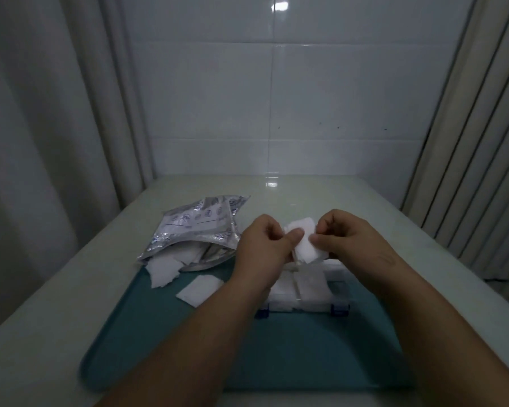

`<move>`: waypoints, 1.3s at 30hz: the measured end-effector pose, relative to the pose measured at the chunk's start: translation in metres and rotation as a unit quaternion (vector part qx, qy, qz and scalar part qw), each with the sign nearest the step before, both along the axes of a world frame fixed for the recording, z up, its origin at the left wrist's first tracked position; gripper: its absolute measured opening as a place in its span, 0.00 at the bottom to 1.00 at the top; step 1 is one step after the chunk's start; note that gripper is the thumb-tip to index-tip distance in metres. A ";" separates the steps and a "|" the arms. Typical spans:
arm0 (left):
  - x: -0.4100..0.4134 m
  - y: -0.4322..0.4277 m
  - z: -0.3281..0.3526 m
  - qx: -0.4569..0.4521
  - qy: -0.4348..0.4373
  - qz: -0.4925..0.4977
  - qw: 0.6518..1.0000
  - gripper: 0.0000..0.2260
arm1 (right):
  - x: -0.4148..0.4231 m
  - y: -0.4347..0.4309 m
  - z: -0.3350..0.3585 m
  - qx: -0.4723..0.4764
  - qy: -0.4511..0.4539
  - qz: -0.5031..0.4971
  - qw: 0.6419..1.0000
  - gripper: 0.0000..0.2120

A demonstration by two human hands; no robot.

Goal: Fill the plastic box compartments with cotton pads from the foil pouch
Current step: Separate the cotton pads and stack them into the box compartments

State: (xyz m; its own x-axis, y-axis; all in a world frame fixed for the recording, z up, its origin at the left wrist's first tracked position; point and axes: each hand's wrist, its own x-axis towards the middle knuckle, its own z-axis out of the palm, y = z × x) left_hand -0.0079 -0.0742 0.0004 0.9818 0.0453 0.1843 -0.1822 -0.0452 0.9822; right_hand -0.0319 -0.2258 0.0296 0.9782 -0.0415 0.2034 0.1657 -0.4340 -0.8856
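1. Far left, a pale curtain (pixel 41 142) hangs down next to the white table (pixel 56 289).
2. The foil pouch (pixel 200 227) lies flat at the far left corner of the teal tray (pixel 291 356). Its mouth is open and faces the person. A bunch of spilled pads (pixel 163 270) stick out of that mouth and lap over the tray's edge.
3. A single pad (pixel 200 290) lies flat on the tray just beside those spilled ones, between the pouch and the left forearm.
4. The left hand (pixel 265 248) is up in the air over the box. Its fingers are curled and the thumb pinches the left edge of the cotton pads (pixel 304 243).
5. The cotton pads hang between both hands, right above the box and not touching it. I honestly can't tell if it's one pad or a few stuck together.
6. The plastic box (pixel 303 292) is clear and sits on the far half of the tray, mostly hidden under the hands. The compartments I can see look packed with white pads. There are blue latches (pixel 340 309) on its near edge.
7. The right hand (pixel 356 239) does the same thing, with curled fingers and fingertips nipping the right edge of the cotton pads.
8. A white tiled wall (pixel 276 98) is at the back, and a beige curtain (pixel 482 142) is far right.
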 end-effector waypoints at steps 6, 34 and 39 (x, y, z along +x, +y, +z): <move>-0.005 -0.028 -0.003 0.038 0.040 -0.063 0.996 0.08 | -0.010 -0.030 -0.007 -0.040 0.026 -0.068 0.997 0.03; -0.005 -0.057 0.003 0.490 0.025 -0.090 0.867 0.10 | -0.001 -0.027 -0.010 -0.334 0.179 -0.114 0.918 0.11; -0.001 -0.067 0.001 0.556 0.068 -0.106 0.822 0.14 | 0.007 -0.026 -0.020 -0.347 0.224 -0.147 0.899 0.14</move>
State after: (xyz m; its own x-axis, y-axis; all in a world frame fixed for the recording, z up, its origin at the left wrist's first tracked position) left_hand -0.0086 -0.1414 0.0017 0.9608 -0.2517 -0.1161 -0.1939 -0.9098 0.3670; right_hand -0.0247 -0.2513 0.0095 0.9360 -0.3268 -0.1312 -0.3521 -0.8746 -0.3334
